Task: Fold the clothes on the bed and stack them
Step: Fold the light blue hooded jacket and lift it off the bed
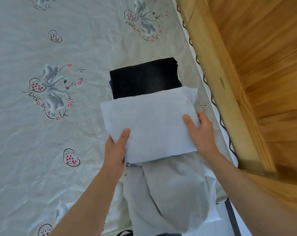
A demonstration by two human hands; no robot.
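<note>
Both hands, left [116, 149] and right [201, 132], pinch the folded white garment [149, 125] by its near corners; soft and light, it'll likely sag unless supported underneath.

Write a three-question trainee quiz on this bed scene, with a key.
1. True or false: both hands grip the folded white garment.
2. What lies beyond it on the bedsheet? A) folded black garment B) red towel C) pillow
3. Which side of the bed does the wooden frame border?

Key: 1. True: left hand and right hand hold its near corners. 2. A, the folded black garment. 3. The right.
</note>
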